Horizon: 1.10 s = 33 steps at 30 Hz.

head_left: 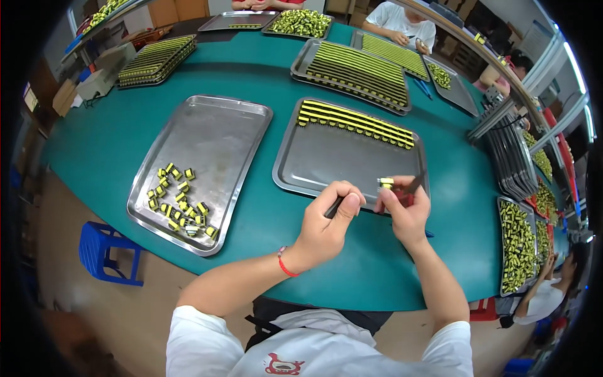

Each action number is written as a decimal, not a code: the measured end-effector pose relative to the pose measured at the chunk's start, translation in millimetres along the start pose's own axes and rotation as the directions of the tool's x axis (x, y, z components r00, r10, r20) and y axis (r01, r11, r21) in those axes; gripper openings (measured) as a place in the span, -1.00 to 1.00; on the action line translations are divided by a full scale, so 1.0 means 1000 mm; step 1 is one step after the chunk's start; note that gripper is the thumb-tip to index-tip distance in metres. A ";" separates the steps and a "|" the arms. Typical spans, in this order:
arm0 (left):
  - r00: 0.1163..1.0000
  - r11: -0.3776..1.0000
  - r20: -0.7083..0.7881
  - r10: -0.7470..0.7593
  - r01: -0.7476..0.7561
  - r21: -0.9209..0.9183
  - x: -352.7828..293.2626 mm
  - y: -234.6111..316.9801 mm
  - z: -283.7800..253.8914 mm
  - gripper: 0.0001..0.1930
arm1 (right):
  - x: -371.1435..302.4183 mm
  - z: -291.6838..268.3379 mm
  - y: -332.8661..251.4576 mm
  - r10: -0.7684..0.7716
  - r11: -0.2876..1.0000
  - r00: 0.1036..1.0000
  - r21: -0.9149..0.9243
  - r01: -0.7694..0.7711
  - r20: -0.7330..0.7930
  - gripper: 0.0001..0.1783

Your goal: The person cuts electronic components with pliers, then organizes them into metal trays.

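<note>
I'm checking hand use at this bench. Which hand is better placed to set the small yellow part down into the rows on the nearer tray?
Right, probably. The right hand holds the yellow part over the tray; the left hand holds a dark tool.

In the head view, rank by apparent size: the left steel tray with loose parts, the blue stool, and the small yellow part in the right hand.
1. Left steel tray, plainly the largest.
2. Blue stool, partly hidden under the table and farther down, so its true size is unsure.
3. Yellow part in the right hand, the smallest.

White short-sleeved shirt (314, 352), red wristband (286, 267) left wrist.
</note>
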<state>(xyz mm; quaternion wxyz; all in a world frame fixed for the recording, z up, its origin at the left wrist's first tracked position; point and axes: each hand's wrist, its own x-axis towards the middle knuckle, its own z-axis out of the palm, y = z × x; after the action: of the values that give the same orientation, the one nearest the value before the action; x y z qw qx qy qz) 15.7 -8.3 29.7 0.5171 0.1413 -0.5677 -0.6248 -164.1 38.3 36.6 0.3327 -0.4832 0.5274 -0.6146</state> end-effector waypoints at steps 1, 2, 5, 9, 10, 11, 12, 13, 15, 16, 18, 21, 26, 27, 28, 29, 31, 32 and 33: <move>1.000 1.000 0.012 0.005 -0.005 -0.008 0.001 0.002 -0.001 -0.75 | 0.008 0.004 -0.004 -0.008 1.000 1.000 -0.008 0.008 -0.011 -0.76; 0.999 0.999 0.023 0.038 -0.038 -0.002 0.002 0.005 -0.003 -0.75 | 0.017 0.009 -0.007 0.011 0.995 0.999 -0.099 -0.006 0.045 -0.74; 0.994 0.995 0.035 0.100 -0.099 -0.030 0.004 0.014 -0.001 -0.75 | 0.041 0.022 -0.004 0.013 0.979 0.997 -0.202 0.004 0.081 -0.74; 0.992 0.990 0.032 0.122 -0.119 -0.076 0.005 0.022 -0.001 -0.77 | 0.075 0.037 0.017 0.007 0.814 0.987 -0.574 0.089 0.163 -0.65; 0.992 0.989 0.031 0.125 -0.122 -0.085 0.005 0.022 -0.002 -0.78 | 0.082 0.041 0.026 0.011 0.765 0.980 -0.633 0.118 0.196 -0.64; 0.991 0.988 0.025 0.133 -0.131 -0.081 0.005 0.022 -0.002 -0.78 | 0.089 0.046 0.034 0.017 0.711 0.973 -0.687 0.151 0.231 -0.64; 0.992 0.989 0.019 0.128 -0.126 -0.082 0.005 0.023 -0.002 -0.78 | 0.096 0.051 0.038 0.075 0.642 0.969 -0.755 0.134 0.236 -0.64; 0.992 0.989 0.012 0.123 -0.122 -0.082 0.004 0.024 -0.003 -0.79 | 0.102 0.056 0.041 0.069 0.641 0.967 -0.754 0.146 0.246 -0.64; 0.997 0.994 0.008 0.077 -0.076 -0.083 0.003 0.024 -0.006 -0.83 | 0.113 0.066 0.046 0.169 0.538 0.956 -0.835 0.116 0.241 -0.67; 0.998 0.997 -0.010 0.064 -0.065 -0.051 0.003 0.024 -0.005 -0.86 | 0.118 0.071 0.044 0.200 0.508 0.950 -0.855 0.110 0.241 -0.68; 0.999 0.996 -0.022 0.049 -0.050 -0.070 0.005 0.022 -0.003 -0.89 | 0.131 0.079 0.046 0.211 0.482 0.944 -0.867 0.126 0.254 -0.67; 0.992 0.992 0.024 0.126 -0.126 -0.013 0.006 0.017 -0.003 -0.92 | 0.143 0.090 0.047 0.263 0.410 0.932 -0.904 0.125 0.248 -0.66; 0.971 0.959 0.040 0.237 -0.240 0.149 0.007 0.016 -0.003 -0.84 | 0.155 0.110 0.046 0.233 0.392 0.945 -0.911 0.126 0.231 -0.62; 0.971 0.960 0.038 0.237 -0.240 0.146 0.006 0.015 -0.003 -0.84 | 0.157 0.111 0.047 0.226 0.377 0.950 -0.919 0.119 0.215 -0.62; 0.976 0.967 0.029 0.217 -0.219 0.129 0.006 0.016 -0.003 -0.83 | 0.159 0.112 0.047 0.227 0.375 0.950 -0.919 0.120 0.216 -0.62; 0.980 0.974 0.020 0.197 -0.198 0.113 0.007 0.016 -0.003 -0.83 | 0.162 0.114 0.047 0.230 0.351 0.956 -0.932 0.091 0.180 -0.63; 0.983 0.978 0.008 0.185 -0.185 0.100 0.007 0.017 -0.002 -0.83 | 0.167 0.115 0.049 0.232 0.325 0.962 -0.944 0.062 0.143 -0.64; 0.985 0.981 -0.003 0.172 -0.171 0.090 0.008 0.017 -0.002 -0.82 | 0.169 0.115 0.049 0.215 0.325 0.968 -0.944 0.057 0.132 -0.65; 0.985 0.981 -0.004 0.174 -0.173 0.091 0.008 0.017 -0.003 -0.82 | 0.170 0.117 0.048 0.197 0.325 0.973 -0.944 0.053 0.123 -0.66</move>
<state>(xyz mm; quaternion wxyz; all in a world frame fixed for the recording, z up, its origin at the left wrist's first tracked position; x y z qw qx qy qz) 22.7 -12.8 46.5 0.5660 0.1186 -0.6024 -0.5501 -111.5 -167.1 28.2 0.0731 -0.6255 0.7669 -0.1233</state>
